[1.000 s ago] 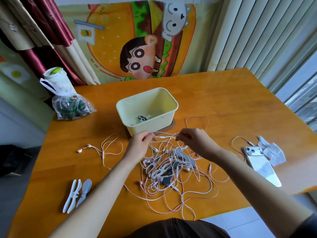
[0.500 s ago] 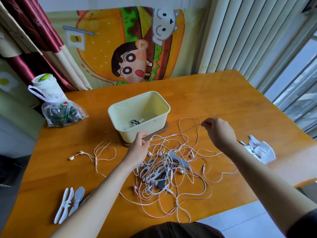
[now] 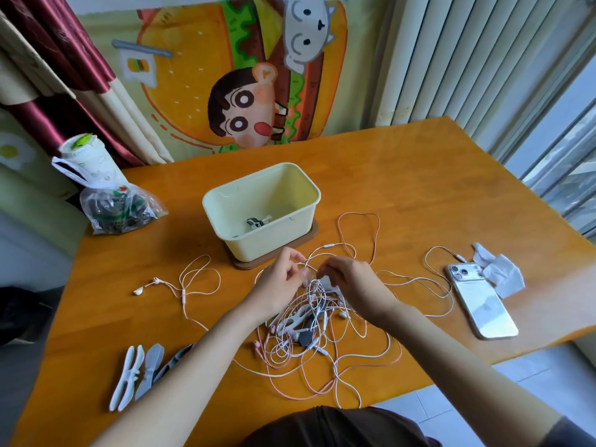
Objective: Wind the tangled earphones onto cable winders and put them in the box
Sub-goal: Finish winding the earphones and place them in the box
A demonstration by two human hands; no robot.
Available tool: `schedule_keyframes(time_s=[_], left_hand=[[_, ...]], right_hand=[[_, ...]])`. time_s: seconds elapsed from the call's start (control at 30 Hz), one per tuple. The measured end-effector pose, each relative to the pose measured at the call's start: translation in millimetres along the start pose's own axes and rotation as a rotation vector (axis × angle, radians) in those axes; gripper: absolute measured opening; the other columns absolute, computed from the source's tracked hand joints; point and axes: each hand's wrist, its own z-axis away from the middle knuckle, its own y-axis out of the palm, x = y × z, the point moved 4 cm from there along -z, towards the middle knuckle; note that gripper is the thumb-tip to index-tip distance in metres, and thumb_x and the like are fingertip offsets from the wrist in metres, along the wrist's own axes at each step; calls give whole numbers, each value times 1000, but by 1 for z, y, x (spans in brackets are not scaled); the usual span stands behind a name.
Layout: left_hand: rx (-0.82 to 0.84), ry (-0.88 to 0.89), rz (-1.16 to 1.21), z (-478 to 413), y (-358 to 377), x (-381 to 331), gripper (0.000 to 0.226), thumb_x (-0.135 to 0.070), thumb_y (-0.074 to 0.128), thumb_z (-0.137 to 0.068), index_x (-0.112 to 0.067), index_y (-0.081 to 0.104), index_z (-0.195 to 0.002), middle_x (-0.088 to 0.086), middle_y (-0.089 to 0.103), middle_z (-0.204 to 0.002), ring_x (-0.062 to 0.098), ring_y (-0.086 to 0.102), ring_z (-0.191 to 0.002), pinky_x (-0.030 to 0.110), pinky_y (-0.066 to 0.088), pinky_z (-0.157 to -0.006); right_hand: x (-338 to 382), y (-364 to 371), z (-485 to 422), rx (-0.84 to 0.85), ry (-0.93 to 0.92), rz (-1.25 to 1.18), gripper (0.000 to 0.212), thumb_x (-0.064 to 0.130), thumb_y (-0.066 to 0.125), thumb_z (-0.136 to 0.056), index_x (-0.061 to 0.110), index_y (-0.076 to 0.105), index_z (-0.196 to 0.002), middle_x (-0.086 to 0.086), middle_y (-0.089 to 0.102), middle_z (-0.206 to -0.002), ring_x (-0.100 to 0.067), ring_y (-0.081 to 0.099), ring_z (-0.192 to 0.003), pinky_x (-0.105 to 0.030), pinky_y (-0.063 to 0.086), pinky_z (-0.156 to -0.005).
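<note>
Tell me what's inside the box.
The box holds one small dark bundle with white cable, seemingly a wound earphone. Its near wall hides the front of the floor.

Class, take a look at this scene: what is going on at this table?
A person is picking apart the tangled earphones on the table. The left hand and right hand each pinch a strand at the pile's far edge, just in front of the cream box. One wound set already lies inside the box. Spare cable winders lie unused near the table's left edge, and a phone sits to the right.
</note>
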Motion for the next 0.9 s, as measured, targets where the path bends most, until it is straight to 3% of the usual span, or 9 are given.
schedule_keyframes(time_s=[0.1, 0.23, 0.33, 0.47, 0.6, 0.7, 0.8, 0.83, 0.9], left_hand=[[14, -37, -21, 3, -3, 18, 7, -22, 45, -100, -24, 52, -101, 12, 62, -89, 22, 56, -84, 33, 46, -76], [70, -87, -56, 8, -4, 37, 16, -15, 44, -100, -9, 60, -101, -9, 54, -75, 1, 51, -70, 6, 40, -59], [132, -143, -151, 8, -4, 54, 23, -15, 43, -100, -15, 61, -86, -13, 51, -67, 0, 47, -61, 9, 35, -55], [165, -231, -201, 7, -8, 75, 34, -22, 36, -103, -17, 51, -72, -2, 50, -67, 11, 47, -65, 16, 35, -59], [89, -222, -123, 6, -14, 71, 35, -21, 31, -104, -14, 46, -73, -1, 55, -66, 10, 55, -69, 9, 37, -73], [4, -181, -91, 3, -16, 66, 34, -19, 32, -103, -15, 48, -73, 0, 59, -67, 11, 58, -71, 9, 36, -70], [-28, -185, -229, -2, -14, 70, 22, -18, 40, -101, -17, 59, -91, -1, 63, -91, 13, 57, -88, 15, 41, -71], [-27, -194, -298, -4, -13, 71, 18, -19, 43, -100, -16, 59, -107, 1, 61, -109, 14, 55, -101, 19, 44, -81], [7, -194, -360, -5, -7, 66, 40, -21, 49, -98, -17, 43, -137, 2, 43, -141, 18, 41, -129, 30, 38, -104]], right_hand=[[-18, -13, -4, -116, 88, 11, 23, 9, 44, -98, 11, 66, -90, 2, 57, -74, -11, 53, -63, -21, 40, -59], [-45, -29, -6, -223, 212, 89, 24, 10, 43, -98, 5, 66, -92, 0, 56, -80, -17, 55, -70, -23, 37, -63], [-55, -33, -5, -269, 256, 119, 23, 8, 42, -98, 5, 64, -93, -5, 58, -84, -21, 56, -75, -25, 38, -65], [-62, -47, -6, -374, 321, 145, 25, 5, 39, -98, 6, 64, -96, -7, 60, -87, -23, 56, -78, -29, 40, -65], [-69, -44, -6, -276, 364, 230, 27, 10, 38, -100, 6, 65, -98, -11, 65, -92, -25, 59, -77, -30, 43, -62], [-73, -39, -5, -184, 417, 247, 28, 4, 38, -98, 4, 66, -97, -13, 67, -95, -24, 57, -76, -27, 38, -63], [-68, -38, -4, -155, 404, 200, 29, 9, 38, -99, 4, 66, -95, -12, 66, -91, -22, 56, -72, -30, 41, -61], [-62, -37, -4, -133, 374, 182, 28, 11, 40, -99, 4, 66, -96, -10, 66, -88, -23, 58, -70, -33, 45, -61], [-47, -33, -5, -64, 291, 163, 25, 16, 44, -98, 6, 67, -97, -4, 63, -81, -18, 59, -63, -27, 46, -55]])
